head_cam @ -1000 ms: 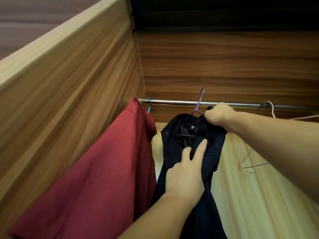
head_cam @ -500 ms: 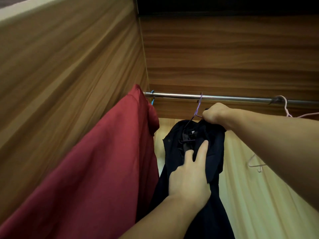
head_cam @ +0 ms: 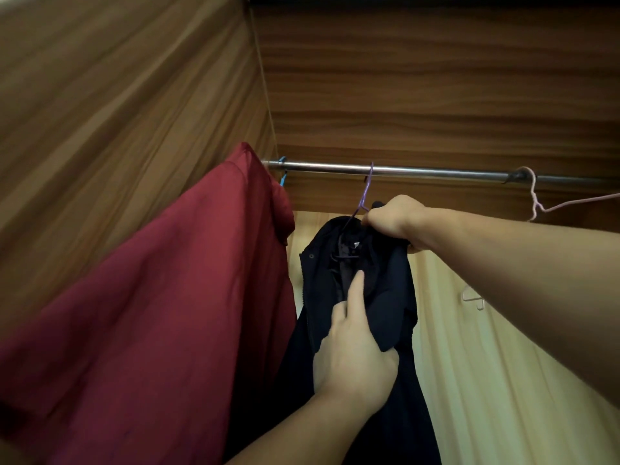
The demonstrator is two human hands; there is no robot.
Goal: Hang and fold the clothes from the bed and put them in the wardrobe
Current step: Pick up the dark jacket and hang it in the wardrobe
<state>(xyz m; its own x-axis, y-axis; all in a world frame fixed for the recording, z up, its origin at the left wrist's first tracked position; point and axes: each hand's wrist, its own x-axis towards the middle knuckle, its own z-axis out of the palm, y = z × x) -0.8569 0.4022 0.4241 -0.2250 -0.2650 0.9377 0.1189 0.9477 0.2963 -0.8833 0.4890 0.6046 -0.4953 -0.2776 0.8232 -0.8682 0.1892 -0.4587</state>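
Note:
A dark navy jacket [head_cam: 385, 290] hangs on a purple wire hanger [head_cam: 368, 186] whose hook sits over the metal wardrobe rail [head_cam: 436, 171]. My right hand [head_cam: 392, 219] grips the jacket's collar right by the hanger's neck. My left hand [head_cam: 352, 347] holds the jacket's front flap lower down, thumb under the cloth and index finger stretched up along it. A red garment [head_cam: 151, 313] hangs at the rail's left end on a blue hanger [head_cam: 283, 172].
The wardrobe's wooden side wall [head_cam: 117, 112] stands close on the left, the back panel [head_cam: 436, 78] behind the rail. An empty pink wire hanger [head_cam: 536, 203] hangs at the rail's right. A pale yellow surface [head_cam: 503, 364] lies behind and below the jacket.
The purple hanger's hook went from above the rail to resting on it. My left hand slid lower on the jacket's front and closed on the flap. The view tilted up.

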